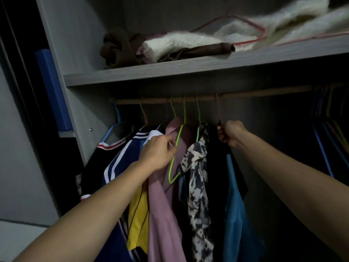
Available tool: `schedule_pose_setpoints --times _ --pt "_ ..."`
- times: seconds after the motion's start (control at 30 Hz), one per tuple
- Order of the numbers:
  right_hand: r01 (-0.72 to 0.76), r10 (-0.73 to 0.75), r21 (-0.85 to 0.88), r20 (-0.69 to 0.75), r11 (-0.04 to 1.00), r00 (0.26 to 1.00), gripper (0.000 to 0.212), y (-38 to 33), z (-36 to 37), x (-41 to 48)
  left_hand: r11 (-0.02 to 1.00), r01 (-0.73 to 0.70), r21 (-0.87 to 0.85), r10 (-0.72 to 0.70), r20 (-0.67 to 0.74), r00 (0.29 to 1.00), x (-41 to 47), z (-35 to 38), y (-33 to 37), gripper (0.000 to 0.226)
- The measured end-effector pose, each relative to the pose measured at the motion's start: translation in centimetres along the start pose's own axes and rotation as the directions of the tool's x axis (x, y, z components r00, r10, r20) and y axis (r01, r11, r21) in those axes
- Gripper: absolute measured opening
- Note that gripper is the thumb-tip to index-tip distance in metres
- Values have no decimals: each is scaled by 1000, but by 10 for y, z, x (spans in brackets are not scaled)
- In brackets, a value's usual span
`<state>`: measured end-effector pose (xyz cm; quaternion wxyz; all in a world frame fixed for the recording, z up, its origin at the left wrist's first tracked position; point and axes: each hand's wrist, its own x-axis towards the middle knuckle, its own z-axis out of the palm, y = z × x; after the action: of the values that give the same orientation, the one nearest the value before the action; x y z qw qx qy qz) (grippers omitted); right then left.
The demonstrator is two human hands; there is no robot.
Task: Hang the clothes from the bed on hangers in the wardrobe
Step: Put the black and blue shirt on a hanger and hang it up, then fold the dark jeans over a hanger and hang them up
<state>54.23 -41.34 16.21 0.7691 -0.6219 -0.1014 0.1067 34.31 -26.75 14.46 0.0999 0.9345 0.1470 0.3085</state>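
Bare forearms reach up into a grey wardrobe. Left hand (158,150), below the wooden rail (245,95), curls its fingers onto the shoulder of a mauve shirt (162,214) hanging on a lime green wire hanger (174,163). Right hand (231,134) is clenched round the neck of a pink wire hanger (218,108) hooked over the rail. Between the 2 hands hangs a black-and-white patterned blouse (198,186); below the right hand hangs a teal blue garment (236,214). Above the rail, a grey shelf (170,72) carries white fluffy fabric (179,42) and a brown cloth (117,48).
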Motion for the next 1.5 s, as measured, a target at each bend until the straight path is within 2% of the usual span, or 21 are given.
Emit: schedule_pose_setpoints --times 0.1,0.23,0.33,0.43,0.5,0.6,0.63,0.73,0.83,0.9,0.97,1.07,1.17,1.33,1.5 --pt "23 -23 -20 20 1000 1000 21 10 0 -2 997 -81 -12 80 -68 994 15 8 -3 14" --pt "85 -85 -261 13 962 996 10 -1 -14 -17 972 -225 63 231 -123 965 34 15 -1 23" --pt "134 -173 -326 -95 936 980 10 -12 -40 -29 929 -362 75 370 -138 919 45 17 10 23" --pt "175 -295 -430 -231 886 927 11 -18 -72 -42 890 -453 47 455 -146 879 48 23 30 22" --pt "153 -416 -626 -298 765 859 10 -23 -93 -56 874 -486 -17 480 -139 866 47 30 44 23" --pt "-30 -589 -895 -318 445 743 17 -32 -123 -78 858 -511 -55 506 -78 859 46 41 64 24" --pt "-95 -600 -926 -312 364 737 20 -34 -132 -81 863 -504 -46 503 -29 864 48 44 70 26" --pt "-264 -540 -955 -295 136 788 23 -35 -150 -83 889 -458 8 454 105 885 59 54 78 30" --pt "-309 -511 -950 -283 36 812 17 -29 -167 -72 902 -428 62 412 181 893 71 63 79 30" --pt "-284 -503 -958 -266 42 823 10 -26 -172 -64 902 -420 105 398 181 900 76 65 79 31" --pt "-230 -518 -964 -267 135 813 4 -26 -170 -57 895 -417 155 395 154 906 82 66 80 30" --pt "-139 -595 -957 -270 256 757 16 -36 -159 -55 898 -403 177 393 91 915 86 65 82 28" --pt "-74 -596 -938 -273 337 755 23 -48 -153 -62 903 -400 155 402 19 915 84 60 86 30" --pt "2 -611 -949 -202 316 765 15 -53 -150 -102 890 -456 35 456 -21 890 73 49 95 29" --pt "-46 -664 -956 -235 289 710 18 -42 -160 -158 834 -548 -55 550 29 834 44 51 107 26"
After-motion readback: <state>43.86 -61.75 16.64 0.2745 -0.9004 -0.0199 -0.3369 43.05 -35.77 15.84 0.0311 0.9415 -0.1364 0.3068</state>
